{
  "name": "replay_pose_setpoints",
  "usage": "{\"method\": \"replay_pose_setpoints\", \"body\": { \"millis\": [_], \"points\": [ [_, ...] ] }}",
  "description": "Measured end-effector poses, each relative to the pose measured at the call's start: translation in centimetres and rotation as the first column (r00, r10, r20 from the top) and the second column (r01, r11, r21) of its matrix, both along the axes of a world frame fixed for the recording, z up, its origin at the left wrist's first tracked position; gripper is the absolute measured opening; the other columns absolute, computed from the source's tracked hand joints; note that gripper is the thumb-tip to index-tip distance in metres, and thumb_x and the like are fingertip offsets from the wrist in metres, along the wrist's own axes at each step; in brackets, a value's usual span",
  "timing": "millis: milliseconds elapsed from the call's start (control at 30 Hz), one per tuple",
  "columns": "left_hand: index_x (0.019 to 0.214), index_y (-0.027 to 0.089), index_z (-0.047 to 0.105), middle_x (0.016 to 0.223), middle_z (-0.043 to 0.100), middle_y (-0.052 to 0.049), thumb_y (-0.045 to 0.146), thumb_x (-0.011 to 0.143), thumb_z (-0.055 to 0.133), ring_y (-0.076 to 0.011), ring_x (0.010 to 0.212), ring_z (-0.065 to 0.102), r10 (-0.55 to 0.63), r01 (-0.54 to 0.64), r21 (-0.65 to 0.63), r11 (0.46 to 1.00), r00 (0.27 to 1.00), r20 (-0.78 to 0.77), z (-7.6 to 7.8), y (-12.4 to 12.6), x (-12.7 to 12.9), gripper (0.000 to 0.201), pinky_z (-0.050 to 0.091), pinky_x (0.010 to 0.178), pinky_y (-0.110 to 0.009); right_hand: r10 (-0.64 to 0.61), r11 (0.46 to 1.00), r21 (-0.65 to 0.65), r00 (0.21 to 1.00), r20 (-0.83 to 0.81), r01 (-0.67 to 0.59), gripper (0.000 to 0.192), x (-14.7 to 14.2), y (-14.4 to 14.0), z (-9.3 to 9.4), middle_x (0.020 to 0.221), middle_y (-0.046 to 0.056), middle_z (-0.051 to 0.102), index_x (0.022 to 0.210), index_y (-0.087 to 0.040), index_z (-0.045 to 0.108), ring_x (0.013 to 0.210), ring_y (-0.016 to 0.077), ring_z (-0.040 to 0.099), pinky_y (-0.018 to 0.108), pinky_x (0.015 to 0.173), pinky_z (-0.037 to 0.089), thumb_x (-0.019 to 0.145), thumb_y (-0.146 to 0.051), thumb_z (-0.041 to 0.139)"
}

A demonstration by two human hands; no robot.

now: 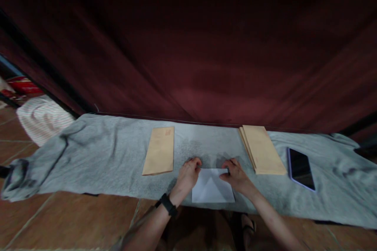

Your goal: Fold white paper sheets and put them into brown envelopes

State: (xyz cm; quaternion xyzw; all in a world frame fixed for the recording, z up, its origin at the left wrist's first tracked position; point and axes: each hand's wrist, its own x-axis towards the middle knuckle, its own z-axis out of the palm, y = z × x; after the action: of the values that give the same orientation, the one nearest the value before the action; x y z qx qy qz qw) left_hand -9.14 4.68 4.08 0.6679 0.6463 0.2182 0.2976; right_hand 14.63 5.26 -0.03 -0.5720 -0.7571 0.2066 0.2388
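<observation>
A white sheet of paper (212,193) lies in front of me near the cloth's front edge, and it looks folded. At its upper left corner, my left hand (189,172) has its fingers curled closed on the edge; a black watch is on that wrist. My right hand (236,175) is closed at the upper right corner, thumb on the paper. A small dark thing shows by the right thumb, too small to name. Brown envelopes (160,151) lie to the left of my hands. A thicker stack of brown envelopes (263,150) lies to the right.
A phone (301,169) with a pale purple edge lies beyond the right stack. Grey cloth (88,153) covers the narrow surface. A dark red curtain (206,66) hangs right behind it. Striped fabric (44,117) and brown floor tiles (88,219) are at the left and below.
</observation>
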Motion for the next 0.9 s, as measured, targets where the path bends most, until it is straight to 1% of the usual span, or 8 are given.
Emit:
{"method": "replay_pose_setpoints", "body": {
  "millis": [200,367,433,500,567,633,767,900],
  "points": [
    [0.093,0.021,0.068,0.078,0.064,0.002,0.007,0.079,0.054,-0.0136,0.074,0.06,0.036,-0.052,0.058,0.997,0.971,0.238,-1.2,0.7,1.0,0.024,0.045,0.071,-0.025,-0.028,0.991,-0.13,0.984,-0.173,0.005,0.009,0.7,1.0,0.8,0.09,0.004,0.066,0.078,-0.023,0.063,0.091,0.0227,0.063,0.034,0.082,0.052,0.071,-0.023,0.067],
    [0.1,0.02,0.068,0.08,0.065,0.0,0.017,0.082,0.06,-0.0148,0.075,0.062,0.028,-0.08,0.097,0.992,0.892,0.452,-0.9,1.5,1.4,0.021,0.049,0.072,-0.026,-0.153,0.977,-0.204,0.848,-0.508,0.054,0.017,2.3,3.0,0.6,0.069,-0.001,0.061,0.073,-0.023,0.057,0.068,0.0189,0.061,0.03,0.064,0.049,0.077,-0.039,0.061],
    [0.105,0.019,0.068,0.092,0.068,-0.005,0.023,0.085,0.061,-0.0173,0.083,0.065,0.082,-0.148,0.167,0.975,0.934,0.348,0.0,2.2,-0.3,0.022,0.052,0.077,-0.03,-0.185,0.982,-0.127,0.818,-0.545,0.137,0.015,3.2,4.1,0.5,0.072,0.0,0.063,0.074,-0.024,0.058,0.073,0.0201,0.063,0.032,0.07,0.051,0.076,-0.038,0.063],
    [0.114,0.02,0.066,0.109,0.069,-0.008,0.027,0.088,0.06,-0.0201,0.097,0.066,0.265,-0.288,0.256,0.923,0.957,0.12,1.2,2.9,-3.4,0.028,0.053,0.086,-0.032,-0.209,0.976,-0.055,0.83,-0.516,0.211,0.01,3.8,4.8,0.5,0.079,0.003,0.066,0.079,-0.023,0.06,0.08,0.0219,0.066,0.035,0.077,0.054,0.078,-0.033,0.06],
    [0.121,0.018,0.062,0.121,0.065,-0.012,0.028,0.088,0.058,-0.0245,0.112,0.062,0.478,-0.44,0.298,0.847,0.876,-0.063,2.3,3.3,-7.3,0.035,0.049,0.099,-0.039,-0.212,0.968,0.032,0.877,-0.431,0.249,0.011,4.1,5.1,0.7,0.085,0.006,0.068,0.086,-0.022,0.063,0.085,0.0236,0.067,0.04,0.083,0.055,0.082,-0.028,0.055],
    [0.124,0.01,0.059,0.118,0.063,-0.02,0.027,0.085,0.058,-0.0328,0.115,0.06,0.566,-0.518,0.282,0.808,0.815,-0.123,3.0,3.2,-11.0,0.042,0.044,0.104,-0.05,-0.203,0.954,0.151,0.928,-0.312,0.259,0.017,3.9,4.9,0.9,0.095,0.009,0.069,0.094,-0.02,0.065,0.094,0.0258,0.066,0.045,0.091,0.054,0.085,-0.023,0.051],
    [0.121,0.003,0.058,0.101,0.067,-0.023,0.036,0.081,0.062,-0.0422,0.112,0.062,0.584,-0.552,0.192,0.811,0.777,-0.234,2.6,2.3,-15.0,0.052,0.045,0.099,-0.055,-0.157,0.921,0.337,0.977,-0.144,0.197,0.027,1.7,3.7,1.3,0.121,0.014,0.063,0.107,-0.021,0.066,0.119,0.0292,0.057,0.051,0.103,0.048,0.087,-0.015,0.05],
    [0.126,0.004,0.054,0.107,0.068,-0.027,0.038,0.076,0.066,-0.0445,0.114,0.062,0.54,-0.522,0.145,0.841,0.788,-0.294,1.9,1.7,-14.9,0.062,0.048,0.093,-0.052,-0.052,0.944,0.316,0.989,-0.142,0.095,0.03,-1.9,2.2,1.4,0.125,0.013,0.061,0.11,-0.021,0.067,0.121,0.028,0.056,0.051,0.106,0.048,0.089,-0.011,0.047]
  ]
}}
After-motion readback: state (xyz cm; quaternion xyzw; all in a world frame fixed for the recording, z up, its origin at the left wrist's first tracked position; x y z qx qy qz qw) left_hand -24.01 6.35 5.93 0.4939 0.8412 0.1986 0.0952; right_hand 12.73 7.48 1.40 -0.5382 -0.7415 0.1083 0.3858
